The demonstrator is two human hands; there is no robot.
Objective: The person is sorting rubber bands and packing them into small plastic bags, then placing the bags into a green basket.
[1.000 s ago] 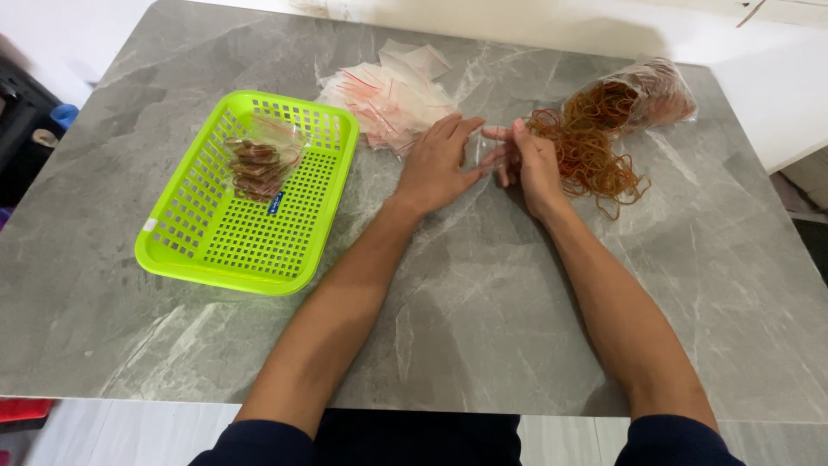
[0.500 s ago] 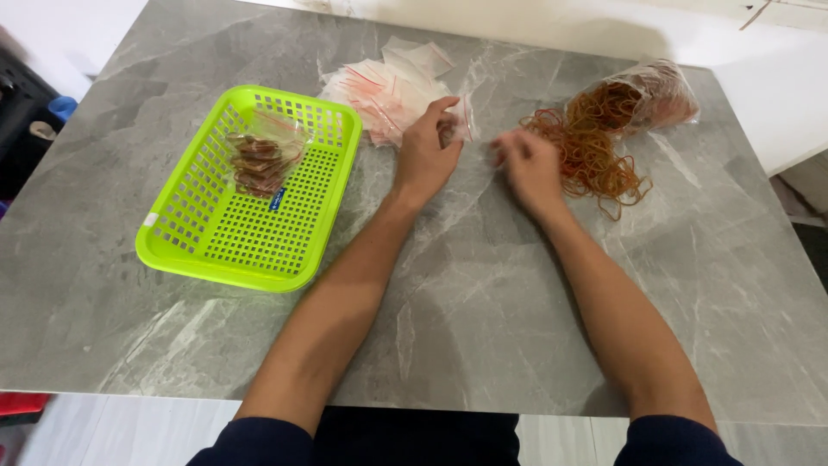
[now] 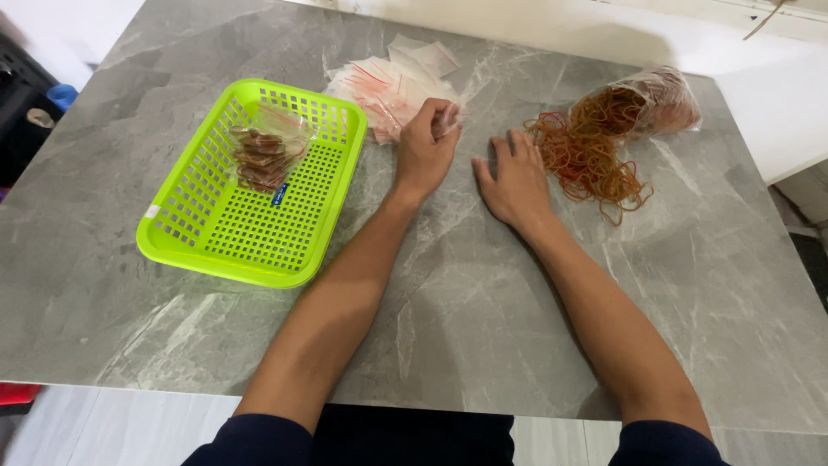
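My left hand (image 3: 427, 147) pinching a small clear bag (image 3: 447, 119) off the bag pile (image 3: 388, 82) at upper centre, my right hand (image 3: 515, 179) flat and empty on the grey counter (image 3: 483, 328), beside loose rubber bands (image 3: 591, 160), green basket (image 3: 216, 233) at left

A: What is concealed at the left hand (image 3: 424, 154)?

B: Its fingertips are curled under, so how the small clear bag (image 3: 446, 119) is pinched cannot be made out. Part of the pile of clear bags (image 3: 388, 82) is covered by that hand.

A: And elsewhere?

B: The contents of the open plastic sack (image 3: 651, 99) are blurred by its film. The dark objects (image 3: 26, 121) at the left edge are cut off and cannot be identified.
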